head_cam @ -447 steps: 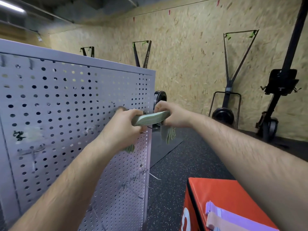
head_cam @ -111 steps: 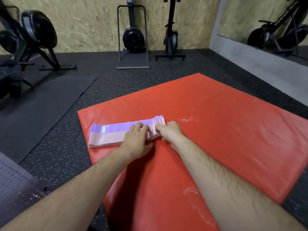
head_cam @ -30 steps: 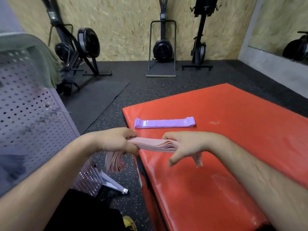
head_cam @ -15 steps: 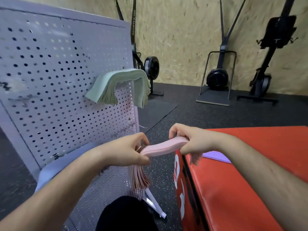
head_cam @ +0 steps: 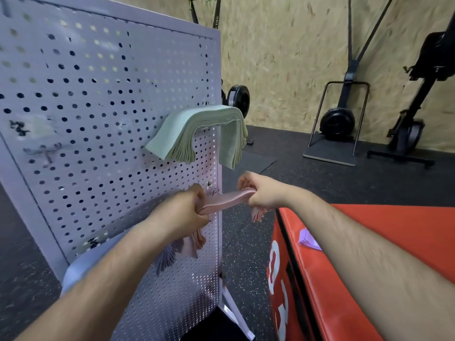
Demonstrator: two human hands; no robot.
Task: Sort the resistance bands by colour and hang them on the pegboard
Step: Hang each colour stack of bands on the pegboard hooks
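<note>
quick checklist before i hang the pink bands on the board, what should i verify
1. Both ends gripped: ok. The left hand and right hand hold the pink bands stretched between them.
2. Bundle is one colour: ok as far as it shows, all pink.
3. Free hook at the pegboard: cannot tell. Something small and metallic shows just above the bands, but it is blurred.
4. Separate from the green bands: ok. They hang higher up, with a gap below them.
5. Remaining colour: not ok yet. The purple bands lie on the red box.
</note>
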